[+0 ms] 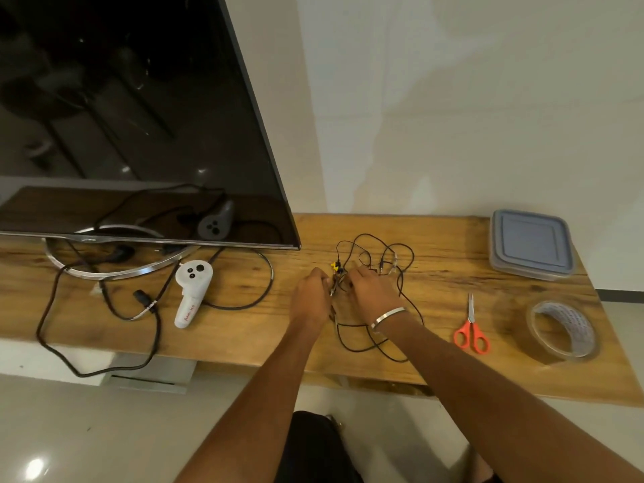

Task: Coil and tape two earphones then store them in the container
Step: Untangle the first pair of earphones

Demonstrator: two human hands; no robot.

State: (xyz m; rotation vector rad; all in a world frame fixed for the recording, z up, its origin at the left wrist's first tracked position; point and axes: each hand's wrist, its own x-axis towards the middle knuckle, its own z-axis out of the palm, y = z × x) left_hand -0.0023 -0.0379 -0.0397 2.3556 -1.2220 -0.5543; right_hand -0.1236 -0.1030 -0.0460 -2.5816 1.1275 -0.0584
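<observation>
Wooden table (435, 301) runs along a pale wall, and at its middle a person works a tangle of thin black earphone cords (376, 259); the left hand (310, 298) and right hand (371, 294) meet over the tangle, fingers curled in toward the wires, and both seem to be pinching cord between fingertips, though the exact hold is too small to make out; a silver bangle (388, 317) circles the right wrist; small yellow pieces (336, 266) show among the cords just beyond the fingers, and loops of wire trail back toward the table's near edge beneath the right forearm; right of the tangle lie red-handled scissors (471, 329), blades closed and pointing away from the person; further right of the tangle a roll of clear tape (562, 331) sits near the table's edge; the grey container (529, 244), lid on, stands at the far right corner, well apart from the tangle; left of the tangle a white handheld controller (191, 291) rests on the wood, ringed by a thicker black cable (104, 308) that spills over the near edge; behind it a large dark screen (139, 116) stands on a curved metal base (115, 270), reflecting the controller and cable.
</observation>
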